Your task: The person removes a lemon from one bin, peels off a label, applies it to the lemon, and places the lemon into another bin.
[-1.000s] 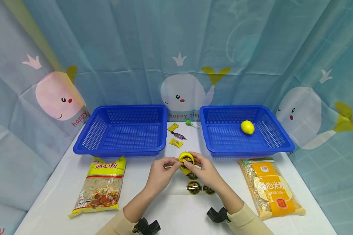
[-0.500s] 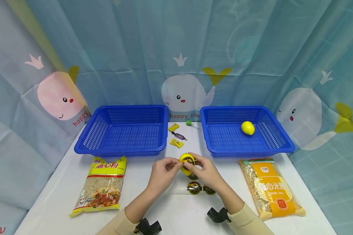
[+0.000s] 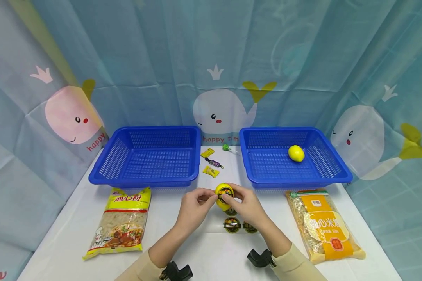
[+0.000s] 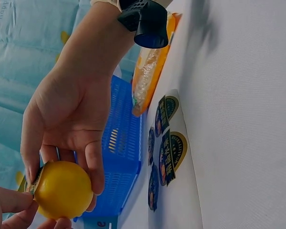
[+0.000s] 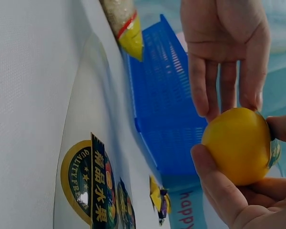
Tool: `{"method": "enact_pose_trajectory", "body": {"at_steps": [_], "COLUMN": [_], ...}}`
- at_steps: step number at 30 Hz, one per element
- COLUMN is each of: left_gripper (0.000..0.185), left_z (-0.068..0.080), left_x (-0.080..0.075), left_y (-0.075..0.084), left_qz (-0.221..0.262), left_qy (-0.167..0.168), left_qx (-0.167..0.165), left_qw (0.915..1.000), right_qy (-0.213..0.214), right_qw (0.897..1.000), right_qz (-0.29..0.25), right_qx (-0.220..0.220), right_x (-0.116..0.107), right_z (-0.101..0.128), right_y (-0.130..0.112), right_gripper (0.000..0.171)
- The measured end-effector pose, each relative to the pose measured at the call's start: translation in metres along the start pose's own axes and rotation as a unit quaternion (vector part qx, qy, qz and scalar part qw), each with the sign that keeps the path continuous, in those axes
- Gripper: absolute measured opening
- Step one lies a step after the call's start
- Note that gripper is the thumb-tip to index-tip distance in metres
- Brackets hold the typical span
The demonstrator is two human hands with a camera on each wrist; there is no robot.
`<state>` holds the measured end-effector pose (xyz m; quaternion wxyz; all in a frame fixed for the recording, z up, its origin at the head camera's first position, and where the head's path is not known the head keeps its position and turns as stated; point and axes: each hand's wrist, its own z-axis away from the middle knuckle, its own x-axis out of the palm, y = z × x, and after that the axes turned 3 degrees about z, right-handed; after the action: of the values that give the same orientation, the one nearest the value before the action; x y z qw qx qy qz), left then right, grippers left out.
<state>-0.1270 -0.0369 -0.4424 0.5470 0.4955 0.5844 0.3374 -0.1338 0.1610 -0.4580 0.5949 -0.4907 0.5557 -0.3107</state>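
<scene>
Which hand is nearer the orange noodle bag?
Right. The right hand, gripping the round yellow lemon, sits closer to the orange noodle bag; the left hand is beyond the lemon, farther away.

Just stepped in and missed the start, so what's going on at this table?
A person holds a yellow lemon between both hands above the white table. The right hand grips the fruit while the left hand pinches at the round sticker on it. A clear sheet of fruit stickers lies just below. Another lemon sits in the right blue basket; the left blue basket holds nothing visible.
</scene>
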Motion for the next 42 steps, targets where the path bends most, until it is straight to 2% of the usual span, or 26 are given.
{"method": "enact_pose_trajectory", "body": {"at_steps": [10, 19, 26, 35, 38, 42], "left_gripper": [0.006, 0.007, 0.01, 0.011, 0.011, 0.011], "left_z": [0.0016, 0.0031, 0.0044, 0.0055, 0.0052, 0.004], "left_x": [0.0011, 0.0019, 0.0027, 0.0028, 0.0024, 0.0012], "left_y": [-0.0002, 0.0004, 0.0008, 0.0031, 0.0032, 0.0026], "left_qz": [-0.006, -0.009, -0.019, -0.017, -0.016, -0.005], "left_qy": [0.003, 0.006, -0.003, -0.005, -0.004, 0.012], "left_qx": [0.014, 0.036, 0.048, 0.043, 0.044, 0.038], "left_qw": [0.9999, 0.9993, 0.9987, 0.9989, 0.9989, 0.9992], "right_qy": [-0.004, 0.009, 0.032, 0.017, 0.016, -0.031], "right_qw": [1.0, 1.0, 0.999, 0.999, 0.999, 0.997], "right_qz": [0.01, -0.006, 0.004, -0.004, -0.005, -0.068], "right_qx": [0.004, 0.012, 0.032, 0.03, 0.033, 0.026], "right_x": [-0.0008, -0.0004, -0.0005, -0.0014, -0.0018, -0.005], "right_z": [0.0007, 0.0007, 0.0008, 0.001, 0.0014, 0.0034], "right_y": [-0.0014, -0.0005, -0.0015, -0.0021, -0.0025, -0.0035], "right_gripper": [0.045, 0.043, 0.044, 0.045, 0.053, 0.062]}}
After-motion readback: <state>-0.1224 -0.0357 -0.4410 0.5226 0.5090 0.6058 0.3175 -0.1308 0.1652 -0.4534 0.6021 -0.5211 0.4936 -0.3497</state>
